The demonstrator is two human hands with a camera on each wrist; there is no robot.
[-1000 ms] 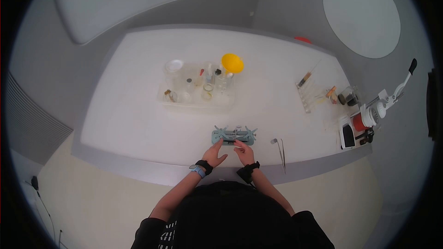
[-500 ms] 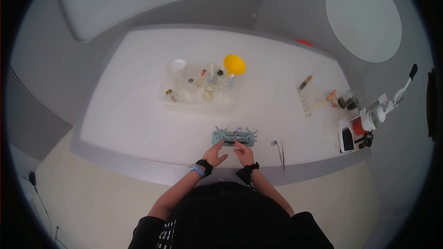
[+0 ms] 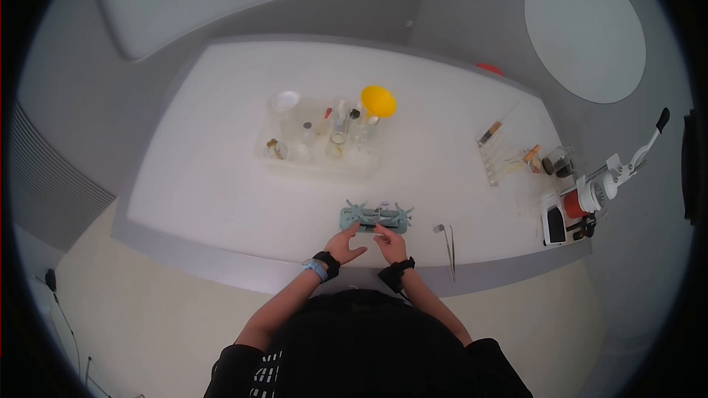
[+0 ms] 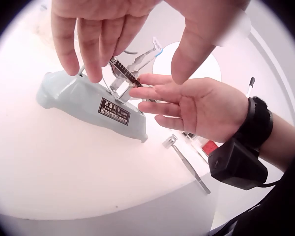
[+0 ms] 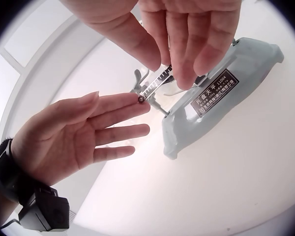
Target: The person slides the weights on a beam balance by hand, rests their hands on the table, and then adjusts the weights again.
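A pale teal pan balance [image 3: 373, 221] stands near the table's front edge, its label plate [image 4: 114, 111] facing the person. My left hand [image 3: 344, 246], fingers extended, is at the left part of its graduated beam [image 5: 158, 83]; in the right wrist view the left hand [image 5: 64, 132] has its index fingertip against the beam's end. My right hand [image 3: 391, 246] is at the beam's other end, thumb and fingertips close together beside it. In the left wrist view the right hand [image 4: 201, 105] has its fingers loosely extended. Whether they pinch anything cannot be told.
Right of the balance lie tweezers [image 3: 452, 250] and a small metal piece [image 3: 439, 228]. A clear bin [image 3: 324, 171] with glassware and a yellow funnel [image 3: 378, 102] stands behind. At the right are a test tube rack [image 3: 487, 166], jars and a white lever device [image 3: 616, 169].
The head view has shifted slightly. Both hands stay at the balance in nearly the same pose.
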